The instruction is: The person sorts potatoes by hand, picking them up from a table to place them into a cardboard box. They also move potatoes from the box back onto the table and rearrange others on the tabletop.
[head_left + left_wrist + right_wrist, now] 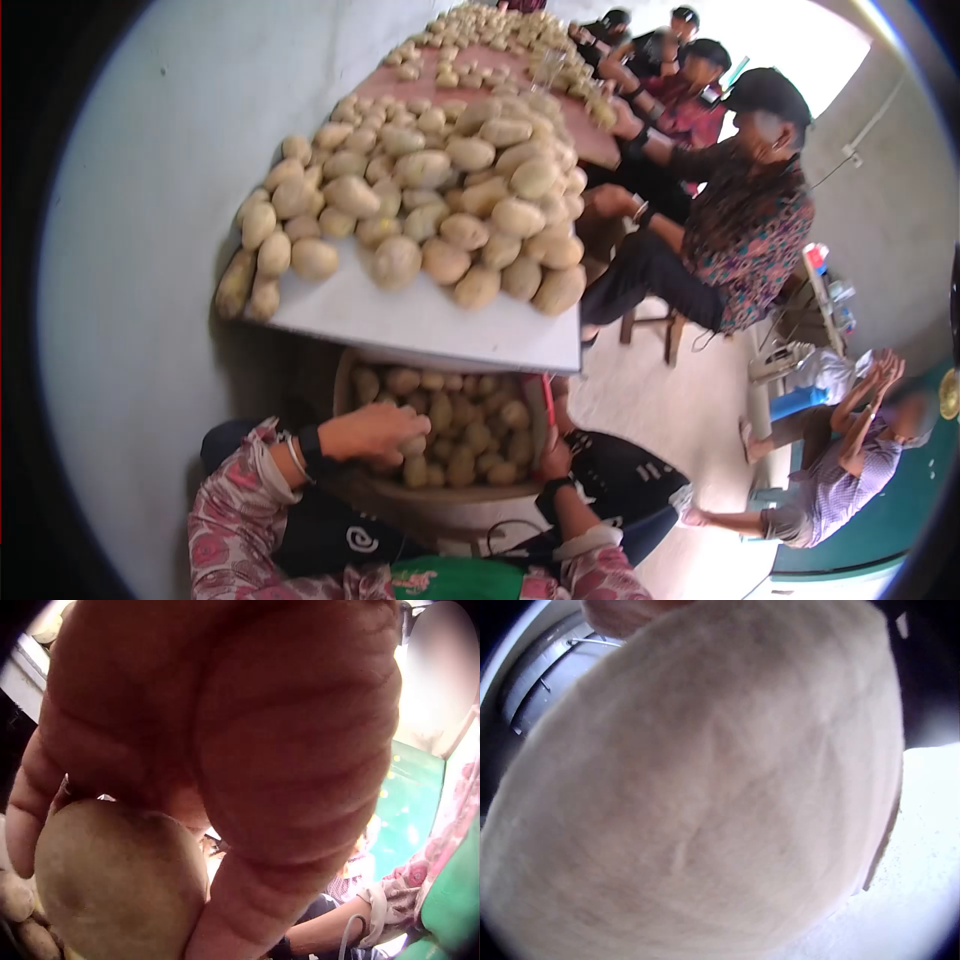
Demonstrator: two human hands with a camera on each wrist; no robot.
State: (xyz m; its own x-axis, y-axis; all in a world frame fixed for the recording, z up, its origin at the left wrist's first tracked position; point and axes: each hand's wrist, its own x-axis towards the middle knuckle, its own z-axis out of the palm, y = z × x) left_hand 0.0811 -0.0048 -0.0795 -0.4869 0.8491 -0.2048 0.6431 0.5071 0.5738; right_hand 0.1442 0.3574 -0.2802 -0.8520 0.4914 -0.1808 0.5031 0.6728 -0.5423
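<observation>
My left hand (372,434) grips a potato (120,881) between thumb and fingers, over the left side of a tub (343,385) of potatoes. The left wrist view shows the potato's smooth tan skin below the palm (225,742). My right hand (556,457), at the tub's right rim, holds a thin red tool (548,400) that points up toward the table; its working end cannot be made out. In the right wrist view the right hand (705,787) fills most of the frame, hiding its own fingers.
A white-topped table (420,318) heaped with potatoes (425,168) stands just beyond the tub. Several people sit along its right side, the nearest person (750,220) on a wooden stool (668,335). Another person (860,460) sits at far right. A wall (190,200) runs along the left.
</observation>
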